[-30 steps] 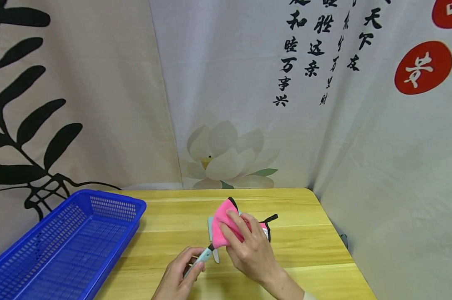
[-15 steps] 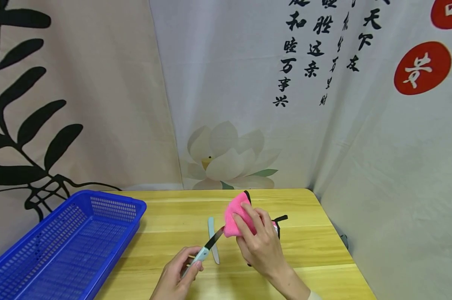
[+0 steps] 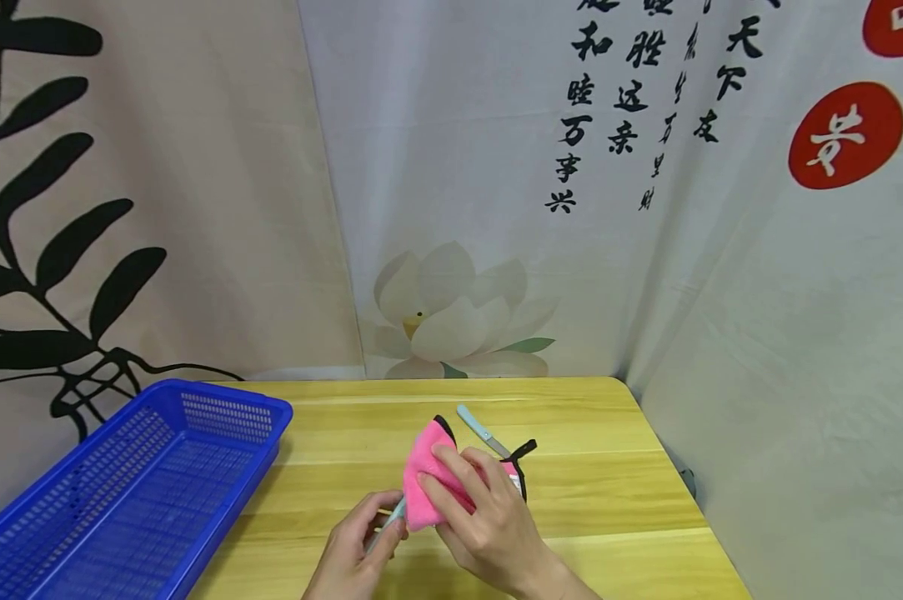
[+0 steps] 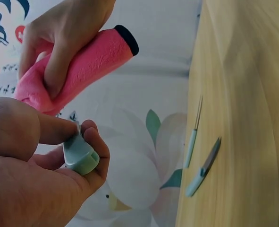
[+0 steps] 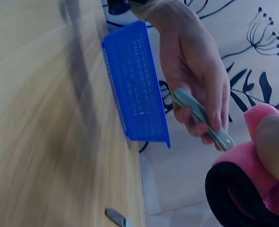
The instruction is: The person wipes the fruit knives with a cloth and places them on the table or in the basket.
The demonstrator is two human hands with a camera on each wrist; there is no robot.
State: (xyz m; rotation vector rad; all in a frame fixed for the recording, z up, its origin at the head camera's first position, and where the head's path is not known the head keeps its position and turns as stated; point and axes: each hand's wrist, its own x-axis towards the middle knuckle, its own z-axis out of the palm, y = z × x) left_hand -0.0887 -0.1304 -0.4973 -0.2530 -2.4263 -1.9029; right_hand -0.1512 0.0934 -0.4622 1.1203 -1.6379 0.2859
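Note:
My left hand (image 3: 353, 542) grips a knife by its pale blue-green handle (image 4: 80, 158), the thumb pressed along it. My right hand (image 3: 492, 521) pinches a folded pink cloth (image 3: 424, 479) with black edging around the knife's blade, close up to the handle. The cloth hides the blade in the head view. Two similar knives lie on the table in the left wrist view: one knife (image 4: 191, 144) seen thin, nearly edge-on, and another knife (image 4: 205, 168) closer to that camera. Past the cloth, the head view shows one table knife (image 3: 479, 427), its blade partly covered.
A blue plastic basket (image 3: 226, 417) with mesh walls stands at the left of the wooden table (image 3: 609, 500). Behind the table hang curtains (image 3: 451, 167) printed with a lotus, leaves and writing.
My right hand slid the cloth out to the blade's tip, baring the dark blade, then came back down over it toward the handle. A table knife behind the cloth came into view.

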